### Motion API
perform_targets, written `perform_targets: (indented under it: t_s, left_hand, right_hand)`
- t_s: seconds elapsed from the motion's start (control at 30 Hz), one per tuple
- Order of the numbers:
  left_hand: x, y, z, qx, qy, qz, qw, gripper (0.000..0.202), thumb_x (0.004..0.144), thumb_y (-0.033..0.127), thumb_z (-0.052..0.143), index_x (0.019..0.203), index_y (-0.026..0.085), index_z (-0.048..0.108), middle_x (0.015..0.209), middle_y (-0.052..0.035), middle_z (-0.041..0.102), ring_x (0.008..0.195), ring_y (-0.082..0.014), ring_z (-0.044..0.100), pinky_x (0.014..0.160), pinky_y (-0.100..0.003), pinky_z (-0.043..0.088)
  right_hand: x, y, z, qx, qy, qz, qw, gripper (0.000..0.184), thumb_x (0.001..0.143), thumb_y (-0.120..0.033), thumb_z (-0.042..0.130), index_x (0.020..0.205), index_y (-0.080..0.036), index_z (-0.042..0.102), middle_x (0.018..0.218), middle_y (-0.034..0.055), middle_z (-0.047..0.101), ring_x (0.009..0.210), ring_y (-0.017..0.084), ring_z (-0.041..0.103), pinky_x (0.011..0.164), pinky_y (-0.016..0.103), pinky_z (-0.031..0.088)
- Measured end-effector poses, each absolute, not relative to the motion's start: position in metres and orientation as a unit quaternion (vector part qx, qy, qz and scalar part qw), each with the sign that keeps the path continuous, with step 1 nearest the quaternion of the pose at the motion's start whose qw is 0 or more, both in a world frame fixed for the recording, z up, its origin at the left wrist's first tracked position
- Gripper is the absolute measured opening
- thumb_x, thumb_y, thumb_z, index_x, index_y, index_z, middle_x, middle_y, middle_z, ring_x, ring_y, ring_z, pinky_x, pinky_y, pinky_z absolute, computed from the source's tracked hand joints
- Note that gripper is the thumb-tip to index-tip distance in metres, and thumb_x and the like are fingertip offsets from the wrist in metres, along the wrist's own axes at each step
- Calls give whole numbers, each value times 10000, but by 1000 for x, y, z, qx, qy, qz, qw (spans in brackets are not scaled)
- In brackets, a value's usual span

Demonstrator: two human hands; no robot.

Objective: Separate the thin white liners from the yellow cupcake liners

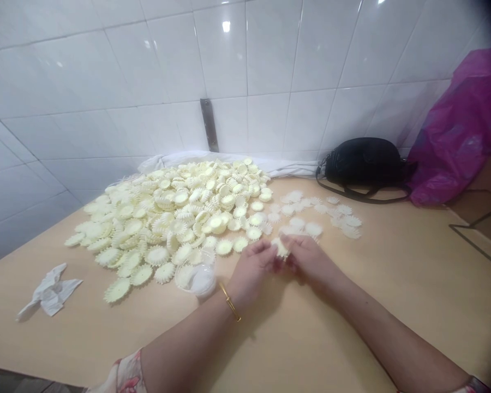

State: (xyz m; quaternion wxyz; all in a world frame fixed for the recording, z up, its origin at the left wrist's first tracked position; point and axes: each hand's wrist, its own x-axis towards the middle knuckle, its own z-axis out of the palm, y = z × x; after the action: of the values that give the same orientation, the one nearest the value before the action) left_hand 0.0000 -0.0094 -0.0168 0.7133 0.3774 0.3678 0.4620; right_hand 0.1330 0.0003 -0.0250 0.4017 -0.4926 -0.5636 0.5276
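Note:
Between my two hands is one pale, scallop-edged disc (pixel 281 248), small and flower-shaped. My left hand (pixel 256 267), with a gold bangle at the wrist, pinches its left side. On the other side, the fingers of my right hand (pixel 306 256) close on it, the thumb on top. A big heap of pale yellow fluted discs (pixel 180 213) spreads to the left and behind. Close to my left wrist stands a clear plastic tub (pixel 200 279) with something white in it. Whiter, flatter discs (pixel 311 229) lie scattered just beyond my right hand.
A crumpled white tissue (pixel 51 289) lies at the left of the wooden table (pixel 331 349). At the back right are a black bag (pixel 364 161) with a strap and a magenta plastic bag (pixel 458 131). White cloth (pixel 298 167) runs along the tiled wall (pixel 270 54).

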Motion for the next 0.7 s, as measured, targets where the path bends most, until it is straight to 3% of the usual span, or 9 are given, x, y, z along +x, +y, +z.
perform_targets:
  t_s: [0.1, 0.27, 0.5, 0.7]
  left_hand:
    - [-1, -8, -18, 377, 343, 469, 721, 179, 669, 258, 676, 663, 130, 549, 558, -16, 569, 529, -111, 544, 602, -265, 406]
    - [-2, -6, -19, 364, 367, 494, 699, 184, 654, 257, 683, 676, 126, 555, 553, -11, 557, 527, -111, 535, 599, -266, 398]
    - [0, -8, -16, 381, 375, 493, 687, 153, 633, 224, 674, 610, 115, 568, 560, -29, 570, 527, -108, 527, 587, -257, 392]
    - [0, -9, -15, 347, 400, 485, 696, 106, 654, 179, 641, 633, 127, 551, 552, -33, 585, 518, -113, 540, 593, -256, 402]
  right_hand:
    - [132, 1, -25, -492, -581, 487, 427, 410, 790, -568, 452, 636, -189, 471, 509, -17, 488, 441, 104, 429, 424, 228, 340]
    - [132, -2, -19, -550, -629, 251, 489, 187, 774, -353, 542, 668, -208, 489, 614, -18, 500, 599, 134, 458, 577, 256, 376]
    - [141, -3, -13, -426, -626, 510, 408, 264, 764, -415, 565, 689, -171, 635, 669, 36, 634, 670, 186, 592, 639, 308, 451]
    - [145, 1, -14, -464, -603, 501, 413, 277, 744, -412, 572, 629, -165, 622, 625, 23, 625, 599, 159, 560, 572, 278, 429]
